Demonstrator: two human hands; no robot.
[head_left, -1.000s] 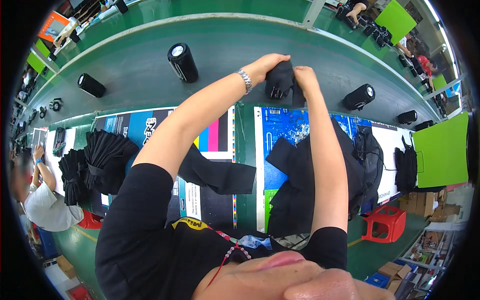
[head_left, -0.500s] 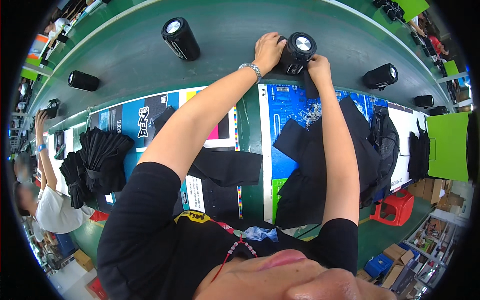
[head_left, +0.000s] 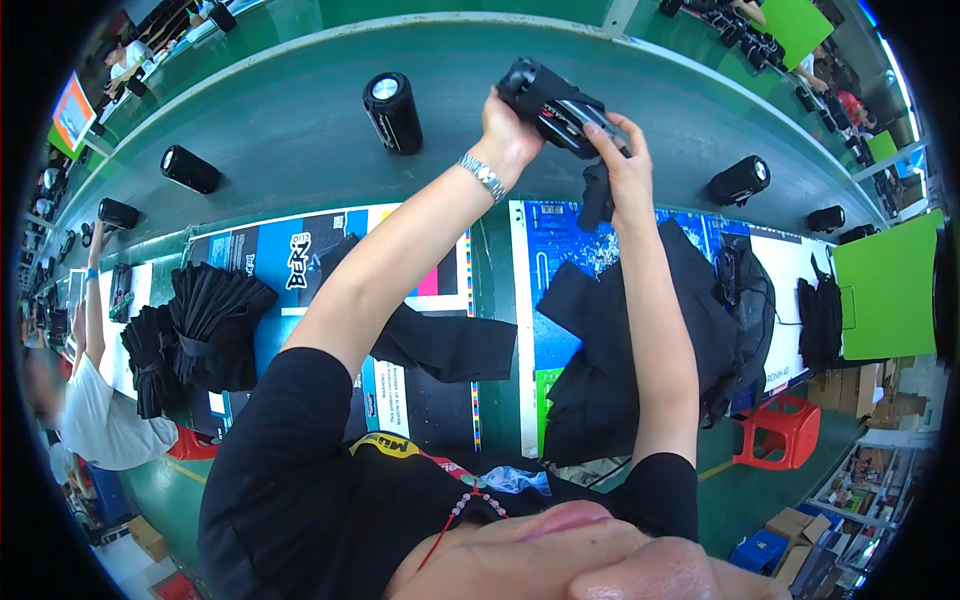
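Note:
A black cylindrical speaker [head_left: 560,108] is held tilted above the conveyor, lying nearly sideways between my two hands. My left hand [head_left: 512,132], below a metal wristband, is closed round its left end. My right hand [head_left: 628,165] has its fingers closed at the speaker's right end. A piece of black cloth [head_left: 596,198] dangles beside the right palm; whether it is gripped there or attached to the speaker I cannot tell. Under my right forearm, flat black cloth pieces [head_left: 620,330] lie heaped, and another black cloth strip [head_left: 450,345] lies by my left arm.
On the dark green conveyor [head_left: 300,130] stand an upright speaker [head_left: 393,112] and others lying at left [head_left: 190,169] and right [head_left: 740,181]. Bundled black cloth [head_left: 215,325] sits at left, near a co-worker [head_left: 100,400]. A green box [head_left: 888,285] and red stool [head_left: 778,433] are at right.
The speaker has turned from end-up to lying tilted, lifted and shifted slightly left, with both hands moving along. Speakers on the conveyor appear shifted. At far left, the co-worker's hand still touches a speaker.

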